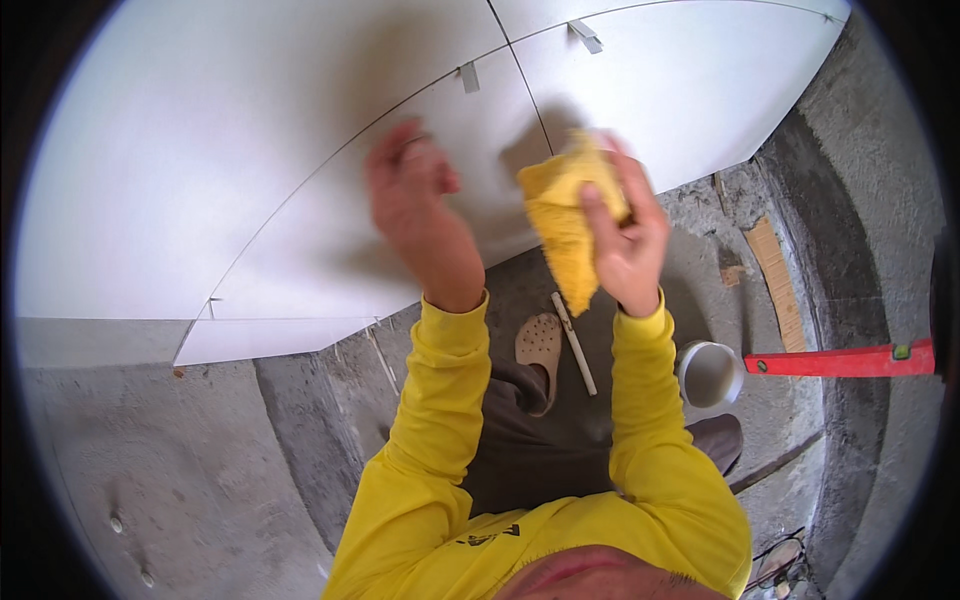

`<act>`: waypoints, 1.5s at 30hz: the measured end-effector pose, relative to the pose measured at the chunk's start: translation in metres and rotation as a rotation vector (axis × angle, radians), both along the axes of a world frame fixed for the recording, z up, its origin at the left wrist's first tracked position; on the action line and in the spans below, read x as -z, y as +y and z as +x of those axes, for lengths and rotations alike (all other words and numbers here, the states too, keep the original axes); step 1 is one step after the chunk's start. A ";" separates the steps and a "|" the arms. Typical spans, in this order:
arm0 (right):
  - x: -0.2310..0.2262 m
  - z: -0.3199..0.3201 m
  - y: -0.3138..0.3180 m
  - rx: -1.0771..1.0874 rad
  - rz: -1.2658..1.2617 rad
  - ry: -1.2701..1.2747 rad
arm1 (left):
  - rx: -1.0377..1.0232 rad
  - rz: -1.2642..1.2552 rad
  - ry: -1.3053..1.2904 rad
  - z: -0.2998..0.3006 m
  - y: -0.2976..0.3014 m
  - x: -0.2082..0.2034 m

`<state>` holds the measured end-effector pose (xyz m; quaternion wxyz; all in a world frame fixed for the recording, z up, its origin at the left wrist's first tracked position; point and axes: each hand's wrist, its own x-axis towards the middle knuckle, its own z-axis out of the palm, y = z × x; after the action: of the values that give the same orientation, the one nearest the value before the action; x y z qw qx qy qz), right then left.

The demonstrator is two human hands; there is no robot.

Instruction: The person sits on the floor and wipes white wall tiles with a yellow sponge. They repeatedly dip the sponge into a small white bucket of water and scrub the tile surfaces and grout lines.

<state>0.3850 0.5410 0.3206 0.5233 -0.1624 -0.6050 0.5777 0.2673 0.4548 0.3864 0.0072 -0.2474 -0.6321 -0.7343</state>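
My right hand (pixel 632 235) is closed on a yellow cloth (pixel 563 215), with the thumb pressed over it and the lower corner hanging down. Blur softens the cloth's top and the fingertips. My left hand (pixel 415 195) is raised in front of the white wall tiles (pixel 290 130), its fingers loosely bent and apart, blurred by motion, with nothing visible in them. Grey clips, one at left (pixel 469 77) and another at right (pixel 586 37), stick out of the curved-looking seam above both hands. A dark vertical joint runs between two tiles near the cloth.
On the concrete floor, a white stick (pixel 574 345) lies beside my beige clog (pixel 540 345). To the right stand a white bucket (pixel 710 374) and a red spirit level (pixel 840 362). A cardboard strip (pixel 776 285) lies by the right wall. Cables (pixel 778 560) lie at lower right.
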 end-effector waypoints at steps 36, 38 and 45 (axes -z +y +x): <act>0.035 0.033 0.003 -0.637 -0.712 0.494 | 0.759 -0.552 -0.227 0.010 -0.010 -0.002; 0.028 0.025 -0.001 -0.644 -0.600 0.468 | 0.657 -0.451 -0.223 0.015 -0.003 -0.001; 0.022 0.000 -0.017 -0.457 -0.349 0.225 | 0.351 -0.484 0.072 0.000 -0.007 0.010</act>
<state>0.3850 0.5240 0.2986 0.4075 -0.0447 -0.4558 0.7900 0.2673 0.4483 0.3768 -0.1567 -0.3733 -0.7357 -0.5430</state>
